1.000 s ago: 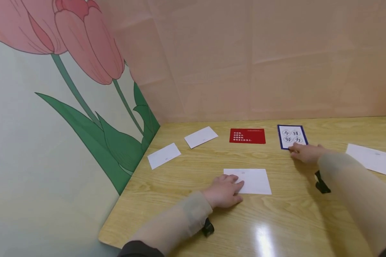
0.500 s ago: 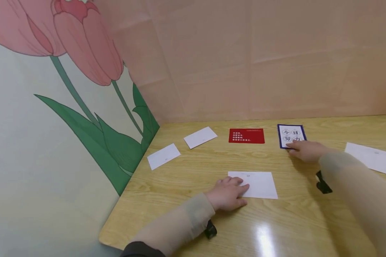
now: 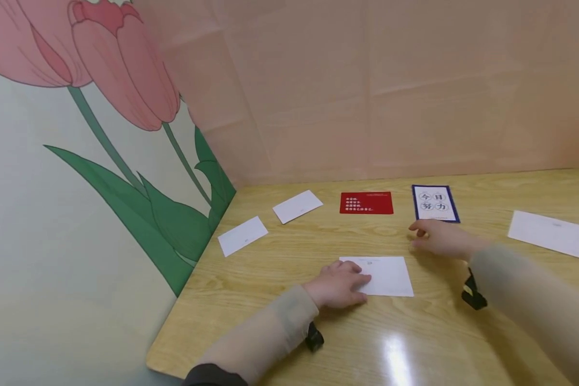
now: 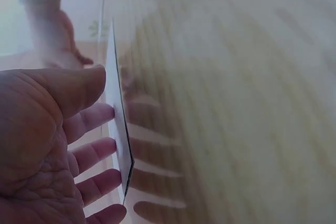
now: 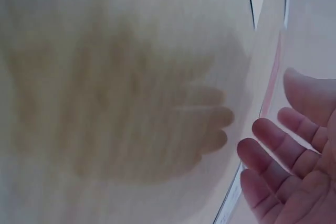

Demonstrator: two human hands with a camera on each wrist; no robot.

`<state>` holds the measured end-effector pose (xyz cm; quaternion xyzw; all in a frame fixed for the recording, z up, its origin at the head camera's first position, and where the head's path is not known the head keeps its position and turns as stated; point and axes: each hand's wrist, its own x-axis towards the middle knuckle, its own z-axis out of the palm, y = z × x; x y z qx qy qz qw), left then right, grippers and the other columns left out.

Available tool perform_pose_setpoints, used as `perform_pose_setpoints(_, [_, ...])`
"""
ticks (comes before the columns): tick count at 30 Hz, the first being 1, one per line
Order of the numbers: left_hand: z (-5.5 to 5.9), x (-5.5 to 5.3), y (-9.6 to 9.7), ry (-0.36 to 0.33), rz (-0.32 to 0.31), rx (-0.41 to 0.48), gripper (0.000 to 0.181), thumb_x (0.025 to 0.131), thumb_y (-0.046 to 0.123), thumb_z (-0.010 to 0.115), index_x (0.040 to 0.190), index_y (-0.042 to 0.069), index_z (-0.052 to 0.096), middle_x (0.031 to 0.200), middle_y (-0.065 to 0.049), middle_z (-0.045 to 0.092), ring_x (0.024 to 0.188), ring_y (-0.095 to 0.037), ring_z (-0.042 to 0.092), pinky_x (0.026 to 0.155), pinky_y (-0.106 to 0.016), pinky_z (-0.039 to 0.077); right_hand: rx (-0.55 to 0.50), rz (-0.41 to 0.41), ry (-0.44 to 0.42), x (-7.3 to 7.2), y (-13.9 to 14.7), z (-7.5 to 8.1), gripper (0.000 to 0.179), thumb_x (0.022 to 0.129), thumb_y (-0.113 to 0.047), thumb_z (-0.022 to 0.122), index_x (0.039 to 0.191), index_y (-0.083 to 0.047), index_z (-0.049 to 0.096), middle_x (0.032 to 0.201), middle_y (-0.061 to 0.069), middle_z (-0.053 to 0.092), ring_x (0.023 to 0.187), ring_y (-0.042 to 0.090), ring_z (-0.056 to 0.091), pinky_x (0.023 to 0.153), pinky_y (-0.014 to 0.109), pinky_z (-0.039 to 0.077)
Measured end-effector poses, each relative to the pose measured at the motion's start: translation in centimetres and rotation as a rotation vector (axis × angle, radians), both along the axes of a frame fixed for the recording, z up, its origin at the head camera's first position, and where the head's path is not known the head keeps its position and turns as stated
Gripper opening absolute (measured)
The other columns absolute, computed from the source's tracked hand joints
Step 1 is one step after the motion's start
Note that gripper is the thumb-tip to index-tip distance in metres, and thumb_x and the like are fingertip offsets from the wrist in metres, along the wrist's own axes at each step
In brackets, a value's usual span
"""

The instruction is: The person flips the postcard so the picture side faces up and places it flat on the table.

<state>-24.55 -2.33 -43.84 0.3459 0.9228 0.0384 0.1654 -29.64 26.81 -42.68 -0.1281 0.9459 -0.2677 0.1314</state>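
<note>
My left hand (image 3: 339,285) rests with spread fingers on the left part of a white card (image 3: 390,279) at the front. In the left wrist view the fingertips (image 4: 109,178) touch that card (image 4: 119,114), seen nearly edge-on. My right hand (image 3: 441,238) hovers over the table, just in front of a blue-bordered card (image 3: 434,201) with large characters in circles. Its fingers (image 5: 265,156) are loosely bent and hold nothing in the right wrist view. Left of the blue-bordered card lies a red card (image 3: 366,203) with white writing.
Two white cards, a left one (image 3: 243,236) and one farther back (image 3: 298,207), lie at the table's left. A longer white sheet (image 3: 555,234) lies at the right. The wooden table (image 3: 251,289) meets a pink backdrop (image 3: 309,118) and a tulip-printed panel (image 3: 101,236).
My right hand has lifted off the blue-bordered card and drawn back toward me. The front white card has slid slightly right and nearer under my left hand.
</note>
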Motion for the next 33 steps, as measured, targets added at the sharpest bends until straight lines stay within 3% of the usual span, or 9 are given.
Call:
perform_pose_setpoints(5, [-0.3,-0.9,-0.1,-0.014,-0.004,0.056,0.045,0.092,0.047,0.059,0.136,0.037,0.054,0.136,0.011,0.047,0.123,-0.012,0.039,0.101,-0.033,0.034,-0.021,0.019,-0.032,1.1,-1.4,-0.6,0.058,0.084,-0.033,0.073,0.126,0.002,0.054,0.11,0.016,0.062,0.095,0.029,0.057,0.086,0.053,0.046])
perform_pose_setpoints(10, [-0.5,-1.5,-0.1,-0.079,0.042,0.103,0.041,0.091,0.047,0.061,0.131,0.039,0.057,0.131,0.013,0.048,0.119,-0.01,0.039,0.1,-0.032,0.035,-0.016,0.007,-0.07,2.2,-2.9,-0.8,0.06,0.076,-0.037,0.08,0.122,-0.004,0.058,0.107,0.008,0.062,0.094,0.024,0.055,0.088,0.052,0.046])
perform_pose_setpoints(23, [-0.4,-2.3,-0.4,-0.17,0.122,0.198,0.036,0.087,0.04,0.069,0.123,0.037,0.063,0.128,0.012,0.05,0.119,-0.011,0.04,0.1,-0.033,0.036,0.002,-0.006,-0.049,3.7,-4.7,-0.7,0.057,0.071,-0.027,0.085,0.117,-0.006,0.061,0.111,0.014,0.053,0.097,0.029,0.049,0.089,0.052,0.045])
perform_pose_setpoints(28, [-0.5,-2.8,-0.6,-0.197,0.217,0.254,0.042,0.082,0.033,0.077,0.122,0.03,0.064,0.125,0.008,0.051,0.114,-0.011,0.044,0.097,-0.031,0.041,-0.004,-0.025,-0.062,3.7,-4.9,-0.9,0.057,0.07,-0.025,0.086,0.117,-0.006,0.06,0.112,0.015,0.052,0.098,0.03,0.049,0.089,0.053,0.045])
perform_pose_setpoints(33, [-1.2,-3.6,-0.6,-0.152,0.361,0.282,0.053,0.077,0.036,0.081,0.125,0.023,0.062,0.127,0.002,0.049,0.112,-0.013,0.046,0.098,-0.031,0.041,-0.012,-0.04,-0.071,3.5,-4.8,-1.3,0.058,0.07,-0.026,0.085,0.117,-0.006,0.059,0.112,0.015,0.051,0.097,0.03,0.049,0.088,0.051,0.045])
